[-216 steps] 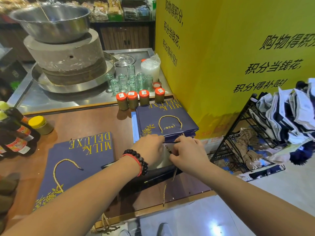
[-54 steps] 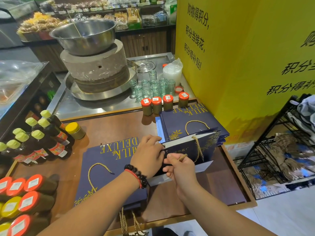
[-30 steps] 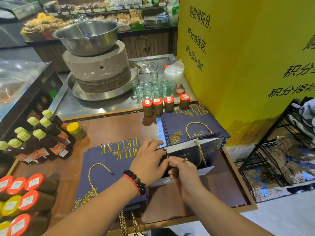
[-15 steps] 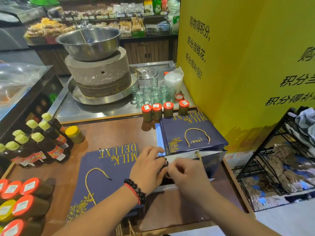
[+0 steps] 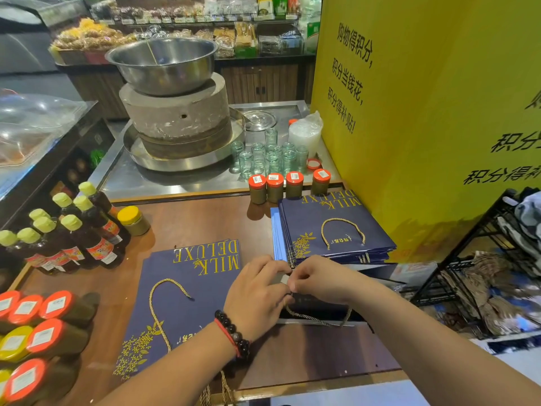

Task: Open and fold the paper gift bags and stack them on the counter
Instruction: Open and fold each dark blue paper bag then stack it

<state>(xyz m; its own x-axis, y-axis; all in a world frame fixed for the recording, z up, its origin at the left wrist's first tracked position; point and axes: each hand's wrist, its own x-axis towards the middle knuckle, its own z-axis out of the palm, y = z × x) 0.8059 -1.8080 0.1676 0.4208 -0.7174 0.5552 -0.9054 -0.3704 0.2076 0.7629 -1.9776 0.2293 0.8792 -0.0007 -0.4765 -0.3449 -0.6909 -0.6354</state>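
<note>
A navy paper gift bag (image 5: 325,310) with a gold cord handle lies low on the brown counter (image 5: 190,224), mostly hidden under my hands. My left hand (image 5: 257,294) and my right hand (image 5: 320,279) meet over its top edge, fingers curled and pinching it; the exact grip is hidden. A flat stack of navy "MILK DELUXE" bags (image 5: 187,306) lies to the left of my hands. A second stack of navy bags (image 5: 333,227) sits just behind them, against the yellow panel.
Dark bottles (image 5: 73,230) and orange-lidded jars (image 5: 35,332) crowd the counter's left side. Several orange-lidded jars (image 5: 288,186) and glass jars (image 5: 269,156) stand behind. A stone mill (image 5: 175,118) carries a steel bowl. A yellow panel (image 5: 424,112) and a black wire rack (image 5: 483,259) stand at the right.
The bag, standing partly open earlier, has come down flatter onto the counter. My hands have closed together over its top edge.
</note>
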